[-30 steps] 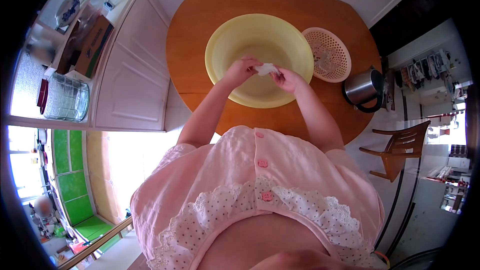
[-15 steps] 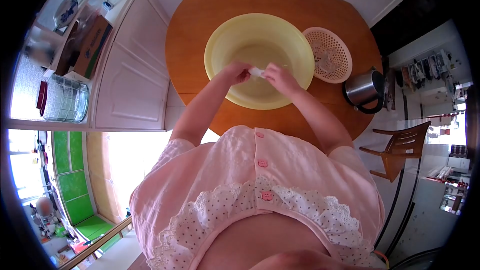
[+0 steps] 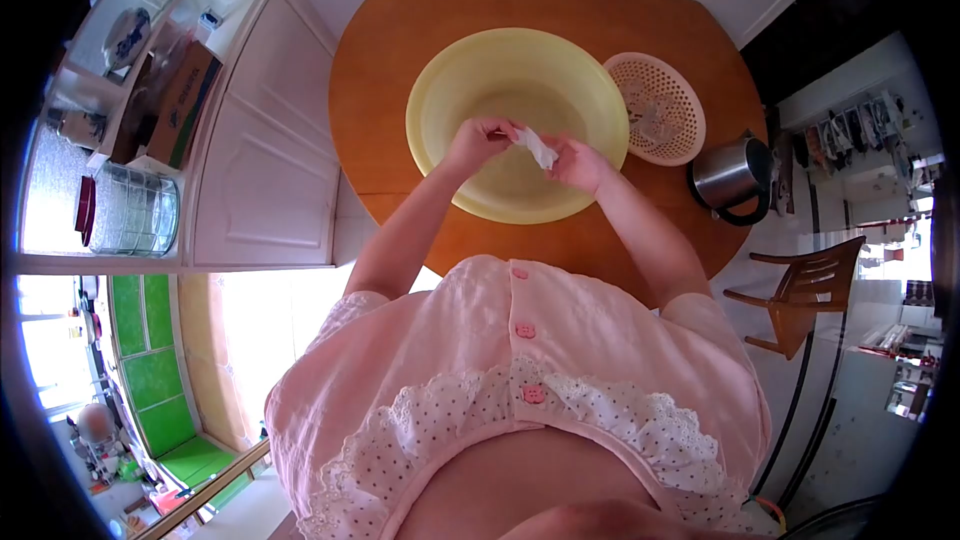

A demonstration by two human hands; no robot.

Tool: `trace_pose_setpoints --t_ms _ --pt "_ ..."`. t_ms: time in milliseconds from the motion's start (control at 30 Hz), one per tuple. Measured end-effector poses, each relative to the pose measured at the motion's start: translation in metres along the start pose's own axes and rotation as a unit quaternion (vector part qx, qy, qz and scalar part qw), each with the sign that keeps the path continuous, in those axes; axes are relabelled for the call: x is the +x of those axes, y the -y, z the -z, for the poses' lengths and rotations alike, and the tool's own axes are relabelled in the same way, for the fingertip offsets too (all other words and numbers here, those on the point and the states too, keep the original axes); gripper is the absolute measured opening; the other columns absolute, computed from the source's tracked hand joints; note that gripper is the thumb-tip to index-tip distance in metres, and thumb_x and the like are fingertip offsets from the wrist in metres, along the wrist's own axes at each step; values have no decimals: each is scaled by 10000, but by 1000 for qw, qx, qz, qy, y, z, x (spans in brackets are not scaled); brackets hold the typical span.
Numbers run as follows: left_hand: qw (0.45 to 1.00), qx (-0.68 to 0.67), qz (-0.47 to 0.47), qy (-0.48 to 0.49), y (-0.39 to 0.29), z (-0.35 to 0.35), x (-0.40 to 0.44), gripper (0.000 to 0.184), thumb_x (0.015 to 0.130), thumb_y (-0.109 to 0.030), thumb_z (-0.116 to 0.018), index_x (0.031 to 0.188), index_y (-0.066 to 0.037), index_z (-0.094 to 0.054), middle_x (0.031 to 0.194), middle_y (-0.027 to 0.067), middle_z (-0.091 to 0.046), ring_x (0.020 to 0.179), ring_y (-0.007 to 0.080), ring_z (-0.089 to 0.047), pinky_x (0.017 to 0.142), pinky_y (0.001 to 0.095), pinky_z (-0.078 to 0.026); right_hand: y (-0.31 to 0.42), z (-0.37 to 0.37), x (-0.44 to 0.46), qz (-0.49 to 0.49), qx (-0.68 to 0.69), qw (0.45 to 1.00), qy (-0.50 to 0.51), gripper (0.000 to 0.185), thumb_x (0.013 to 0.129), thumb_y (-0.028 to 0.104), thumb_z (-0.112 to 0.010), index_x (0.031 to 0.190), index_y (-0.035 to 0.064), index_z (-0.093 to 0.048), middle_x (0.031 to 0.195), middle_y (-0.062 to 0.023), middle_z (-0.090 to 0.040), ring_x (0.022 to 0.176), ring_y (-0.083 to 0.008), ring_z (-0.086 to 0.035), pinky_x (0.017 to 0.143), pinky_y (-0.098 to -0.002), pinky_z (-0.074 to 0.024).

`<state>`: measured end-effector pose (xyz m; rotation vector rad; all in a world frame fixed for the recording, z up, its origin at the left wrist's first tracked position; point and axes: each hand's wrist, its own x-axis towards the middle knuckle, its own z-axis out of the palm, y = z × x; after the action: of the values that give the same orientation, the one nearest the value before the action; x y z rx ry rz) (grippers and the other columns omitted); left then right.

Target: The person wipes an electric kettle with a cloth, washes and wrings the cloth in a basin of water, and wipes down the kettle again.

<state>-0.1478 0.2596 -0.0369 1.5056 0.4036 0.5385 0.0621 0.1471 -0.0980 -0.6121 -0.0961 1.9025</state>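
Observation:
A small, limp white piece of cloth-like material (image 3: 538, 148) stretches between my two hands over the yellow basin (image 3: 425, 90). My left hand (image 3: 482, 142) is closed, pinching its upper left end between the fingertips. At its lower right end, my right hand (image 3: 580, 165) has its fingers curled against the piece and grips it. Both hands are above the basin's near half, inside the rim. What looks like shallow water lies in the bottom of the basin.
A pink perforated basket (image 3: 688, 105) holding clear, crumpled-looking items stands right of the basin on the wooden table (image 3: 375, 40). Near the table's right edge is a steel kettle (image 3: 728, 178). A wooden chair (image 3: 790, 290) stands at the right; a white cabinet (image 3: 265, 140) is on the left.
The white piece is spread longer and shows more between my hands. My right hand has moved slightly right and down and turned; my left hand has shifted slightly up.

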Motion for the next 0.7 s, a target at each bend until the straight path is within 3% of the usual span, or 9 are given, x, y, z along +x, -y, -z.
trace_pose_setpoints --t_ms 67,167,267,367,467,567,633,700 --pt "1000 9 -24 3 -5 -5 -2 119 755 111 -502 758 21 -579 1000 79 -592 903 160 -575 766 240 -470 -12 -27 -8 -48 -37 998 32 432 919 295 -343 1254 24 -323 1113 -135 -522 880 -237 -557 696 -302 -500" --pt "998 27 -49 -2 -6 -9 -4 103 744 114 -513 752 30 -573 971 93 -601 896 174 -581 760 245 -475 -9 -52 -15 -80 -61 995 1 439 935 329 -275 1233 12 -333 1086 -156 -529 839 -222 -573 662 -271 -525" --pt "992 90 -84 -1 3 -3 -4 120 734 117 -524 794 35 -588 954 102 -603 894 191 -588 754 256 -486 -5 -24 -8 -140 55 986 72 435 930 326 -307 1216 -1 -329 1053 -173 -527 782 -194 -586 645 -238 -542" --pt "980 174 -92 -12 -10 -4 -9 150 728 113 -535 837 34 -601 941 107 -602 872 194 -595 737 269 -493 -5 -19 -4 -124 118 985 -26 401 915 272 -386 1193 -12 -340 1007 -168 -536 746 -159 -592 644 -233 -542" --pt "973 195 -118 28 -5 2 -9 167 736 93 -553 883 31 -605 917 91 -607 824 173 -597 718 277 -492 -3 -24 -14 -99 41 994 21 391 877 212 -483 1168 -22 -369 979 -151 -541 755 -151 -587 662 -230 -543" --pt "991 96 -84 32 -4 0 -10 132 769 7 -580 899 16 -601 872 80 -606 767 146 -592 665 274 -487 -3 -32 -21 -86 -105 990 41 353 847 201 -544 1099 -24 -439 954 -117 -560 740 -119 -582 642 -209 -519" --pt "991 125 5 47 -5 3 -9 120 793 -57 -576 892 9 -582 816 73 -599 732 131 -583 633 264 -483 1 -46 -21 -80 -266 960 10 317 820 182 -584 1044 -15 -480 922 -84 -575 740 -108 -580 622 -210 -493" --pt "985 141 78 53 -2 2 -7 126 814 -106 -561 871 7 -557 755 69 -585 692 126 -574 605 258 -479 4 -53 -15 -54 -447 892 -24 273 797 167 -610 993 1 -516 889 -64 -589 736 -114 -583 605 -221 -470"
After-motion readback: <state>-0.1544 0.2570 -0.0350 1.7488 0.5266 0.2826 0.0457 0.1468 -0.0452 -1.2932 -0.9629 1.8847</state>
